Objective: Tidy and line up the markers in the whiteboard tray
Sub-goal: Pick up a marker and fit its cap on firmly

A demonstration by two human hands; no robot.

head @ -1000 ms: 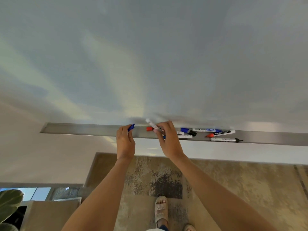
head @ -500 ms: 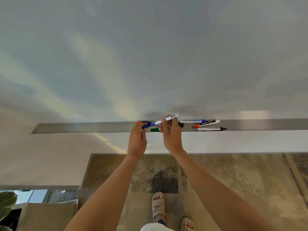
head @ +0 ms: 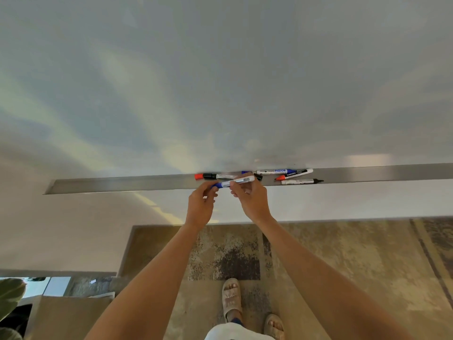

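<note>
A long metal whiteboard tray (head: 122,184) runs across the view under the whiteboard (head: 220,82). Just above its front edge I hold a blue-capped white marker (head: 235,181) level between both hands: my left hand (head: 202,204) pinches the blue cap end, my right hand (head: 252,200) grips the white barrel. Behind it in the tray lies a marker with a red end and black band (head: 210,176). To the right lie a blue marker (head: 275,171), a red-tipped marker (head: 294,174) at a slant and a black-tipped marker (head: 301,181).
The tray's left half holds nothing. A patterned rug (head: 318,253) covers the floor below, with my sandalled feet (head: 231,298) on it. A cardboard box (head: 68,315) and plant leaves (head: 9,295) sit at the lower left.
One second ago my left hand held only the blue cap, apart from the marker in my right. The hands came together and cap and barrel are now joined in one line.
</note>
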